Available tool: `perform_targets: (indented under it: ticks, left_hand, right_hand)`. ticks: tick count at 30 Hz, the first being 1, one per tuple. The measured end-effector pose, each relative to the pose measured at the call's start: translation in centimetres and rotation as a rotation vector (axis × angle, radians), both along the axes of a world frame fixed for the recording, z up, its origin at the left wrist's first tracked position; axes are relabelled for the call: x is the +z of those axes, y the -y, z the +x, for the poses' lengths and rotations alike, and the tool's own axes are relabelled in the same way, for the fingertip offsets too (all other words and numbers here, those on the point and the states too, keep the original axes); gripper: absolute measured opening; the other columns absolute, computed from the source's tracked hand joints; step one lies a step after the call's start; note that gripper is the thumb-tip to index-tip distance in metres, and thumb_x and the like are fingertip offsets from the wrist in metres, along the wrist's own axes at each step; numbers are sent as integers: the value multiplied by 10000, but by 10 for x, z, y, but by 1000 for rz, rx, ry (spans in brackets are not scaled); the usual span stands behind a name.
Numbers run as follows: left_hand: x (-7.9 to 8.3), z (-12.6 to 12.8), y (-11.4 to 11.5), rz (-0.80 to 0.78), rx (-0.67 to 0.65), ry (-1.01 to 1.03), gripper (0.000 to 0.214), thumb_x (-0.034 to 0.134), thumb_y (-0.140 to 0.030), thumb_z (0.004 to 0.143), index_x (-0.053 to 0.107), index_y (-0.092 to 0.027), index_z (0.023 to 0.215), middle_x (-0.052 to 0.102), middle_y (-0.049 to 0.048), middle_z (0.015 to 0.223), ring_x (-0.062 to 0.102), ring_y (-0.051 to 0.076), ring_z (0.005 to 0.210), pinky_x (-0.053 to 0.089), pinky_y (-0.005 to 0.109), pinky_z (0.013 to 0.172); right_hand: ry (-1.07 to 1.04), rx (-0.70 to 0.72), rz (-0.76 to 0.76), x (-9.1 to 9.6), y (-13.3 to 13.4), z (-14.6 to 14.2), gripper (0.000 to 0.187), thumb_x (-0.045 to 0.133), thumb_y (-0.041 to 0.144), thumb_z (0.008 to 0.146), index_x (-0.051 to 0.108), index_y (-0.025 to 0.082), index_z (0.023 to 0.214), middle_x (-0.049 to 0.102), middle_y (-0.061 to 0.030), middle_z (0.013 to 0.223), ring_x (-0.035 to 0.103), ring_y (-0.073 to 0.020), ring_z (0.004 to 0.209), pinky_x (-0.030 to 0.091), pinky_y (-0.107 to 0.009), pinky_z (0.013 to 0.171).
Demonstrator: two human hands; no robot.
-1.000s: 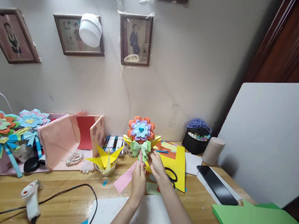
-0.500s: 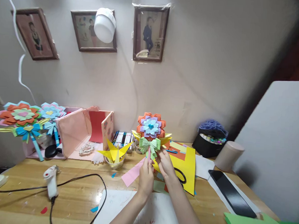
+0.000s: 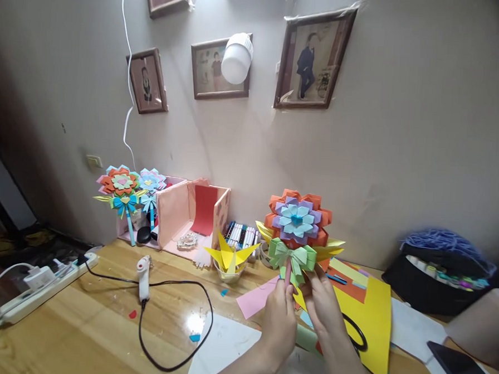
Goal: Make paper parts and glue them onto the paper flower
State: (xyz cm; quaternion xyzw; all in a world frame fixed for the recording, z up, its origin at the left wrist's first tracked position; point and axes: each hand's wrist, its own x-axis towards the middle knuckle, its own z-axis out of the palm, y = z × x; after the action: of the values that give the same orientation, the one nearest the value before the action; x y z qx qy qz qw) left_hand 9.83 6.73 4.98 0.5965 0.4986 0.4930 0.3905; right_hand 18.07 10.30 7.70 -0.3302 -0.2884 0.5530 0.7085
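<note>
A layered paper flower (image 3: 315, 215) in orange, purple and light blue stands upright in my grasp, a blue heart at its centre. Below the bloom sits a light green paper bow (image 3: 306, 258), with yellow paper leaves (image 3: 328, 250) spreading to both sides. My left hand (image 3: 279, 317) is closed around the pink stem (image 3: 287, 274). Just to its right, my right hand (image 3: 322, 302) is closed at the flower's underside by the bow; its fingertips are partly hidden. Beneath the hands lie a pink paper strip (image 3: 258, 298) and a yellow sheet (image 3: 372, 322).
Yellow paper leaves fill a small bowl (image 3: 229, 275). A glue gun (image 3: 143, 279) trails a black cord. Two finished flowers (image 3: 125, 203) stand by a pink box (image 3: 174, 222). Black-handled scissors (image 3: 356, 333) rest on the right, near a black pen holder (image 3: 420, 282); a power strip (image 3: 47, 291) lies left.
The view has turned left, so the flower and hands appear further right and larger. The power strip has come into fuller view. Both hands keep hold of the flower.
</note>
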Motion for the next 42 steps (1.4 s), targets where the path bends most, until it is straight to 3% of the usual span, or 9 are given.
perform_targets:
  ticks: [5,16,24,35,42]
  left_hand:
    - [4,-2,0,2,-20,14,348,218,-412,917,443,-178,790,502,24,689,465,151,628,306,265,574]
    - [-4,2,2,5,49,8,336,214,-400,916,455,-189,813,540,51,766,494,176,710,329,276,630]
    - [-6,4,3,27,47,23,309,228,-366,919,467,-184,850,550,59,794,506,182,731,338,283,647]
    - [3,1,4,42,44,7,264,248,-344,918,433,-195,804,513,24,731,474,160,660,315,262,591]
    - [7,1,6,45,30,10,301,257,-384,916,428,-191,760,501,18,697,464,152,644,307,256,578]
  right_hand:
    - [10,-23,9,3,3,0,360,776,307,556,642,230,881,666,15,740,623,-141,652,506,-216,556]
    - [49,28,-5,1,5,-5,302,758,266,565,644,220,841,672,0,788,628,-165,722,511,-233,580]
    - [23,-16,-26,11,8,-9,339,776,258,516,642,224,825,660,15,754,621,-162,745,508,-231,608]
    - [23,-18,13,12,9,-8,283,747,312,583,638,224,830,665,15,803,614,-136,724,495,-223,620]
    - [10,10,40,21,12,-8,268,742,290,583,631,207,813,664,2,815,622,-168,765,498,-243,626]
